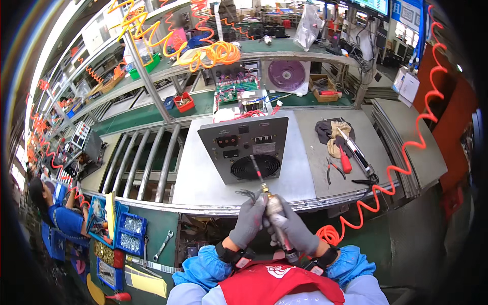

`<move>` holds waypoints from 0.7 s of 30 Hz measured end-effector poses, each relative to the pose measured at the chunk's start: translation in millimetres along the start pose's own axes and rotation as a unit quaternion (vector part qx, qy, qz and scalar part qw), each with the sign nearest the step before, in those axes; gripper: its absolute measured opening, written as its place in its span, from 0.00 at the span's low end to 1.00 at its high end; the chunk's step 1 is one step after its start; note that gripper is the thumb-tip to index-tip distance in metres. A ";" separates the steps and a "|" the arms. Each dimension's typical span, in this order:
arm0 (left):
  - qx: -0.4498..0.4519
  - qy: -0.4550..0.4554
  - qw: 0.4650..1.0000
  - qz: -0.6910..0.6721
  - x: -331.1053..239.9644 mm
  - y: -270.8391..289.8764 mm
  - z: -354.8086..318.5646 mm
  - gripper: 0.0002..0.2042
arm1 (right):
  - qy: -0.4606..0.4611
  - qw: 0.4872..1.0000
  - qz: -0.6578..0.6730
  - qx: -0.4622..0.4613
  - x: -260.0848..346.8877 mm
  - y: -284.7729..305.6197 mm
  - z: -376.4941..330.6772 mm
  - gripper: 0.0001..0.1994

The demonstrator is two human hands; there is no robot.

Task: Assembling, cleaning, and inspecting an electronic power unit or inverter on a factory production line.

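Observation:
Both my hands wear grey gloves and are closed around an air screwdriver (274,206) in front of my chest. My left hand (247,222) grips near its brass-coloured collar, and small dark pieces (246,193) stick out by the fingers, too small to name. My right hand (296,231) wraps round the screwdriver's body. Its long bit points up and away, the tip overlapping the fan grille (255,166) in this view; I cannot tell whether it touches. The grille belongs to a dark grey panel (213,140) with sockets, standing upright on the bench. Circuit boards (236,91) and wiring show behind it.
Pliers (335,171), a red-handled screwdriver (345,161) and cloths (333,132) lie at the right. A red coiled hose (389,188) hangs there. Metal rollers (146,165) adjoin the bench's left. Blue screw bins (131,234) and a wrench (163,245) lie lower left, near another person (66,218).

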State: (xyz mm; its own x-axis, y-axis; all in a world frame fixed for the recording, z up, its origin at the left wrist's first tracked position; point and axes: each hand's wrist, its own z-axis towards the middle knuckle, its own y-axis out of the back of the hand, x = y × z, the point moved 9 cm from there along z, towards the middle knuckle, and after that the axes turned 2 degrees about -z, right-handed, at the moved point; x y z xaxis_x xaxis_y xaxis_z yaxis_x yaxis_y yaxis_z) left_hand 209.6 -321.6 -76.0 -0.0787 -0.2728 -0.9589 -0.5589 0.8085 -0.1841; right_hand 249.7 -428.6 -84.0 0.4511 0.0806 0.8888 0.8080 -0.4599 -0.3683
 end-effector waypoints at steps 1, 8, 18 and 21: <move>-0.009 -0.031 0.998 -0.046 -4.5 3.8 2.5 0.20 | -0.016 1.000 -0.005 -0.018 -1.6 -9.2 3.9 0.38; -0.033 -0.014 0.996 -0.084 -11.6 65.1 31.7 0.19 | 0.000 0.997 -0.016 -0.073 6.5 -57.6 51.4 0.36; 0.010 0.004 0.995 -0.103 -17.3 87.5 53.1 0.17 | 0.020 0.987 -0.044 -0.154 8.7 -77.7 73.7 0.35; 0.019 -0.003 0.993 -0.120 -21.0 87.8 55.9 0.15 | 0.023 0.985 -0.054 -0.160 10.5 -77.9 77.0 0.35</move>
State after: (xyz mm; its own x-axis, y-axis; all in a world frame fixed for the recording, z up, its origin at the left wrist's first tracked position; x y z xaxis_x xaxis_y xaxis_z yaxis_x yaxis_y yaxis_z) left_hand 208.3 -215.7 -84.2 0.0575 -0.4576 -0.8873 -0.5293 0.7396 -0.4157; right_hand 220.7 -323.9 -67.0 0.3455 0.1067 0.9323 0.6865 -0.7061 -0.1735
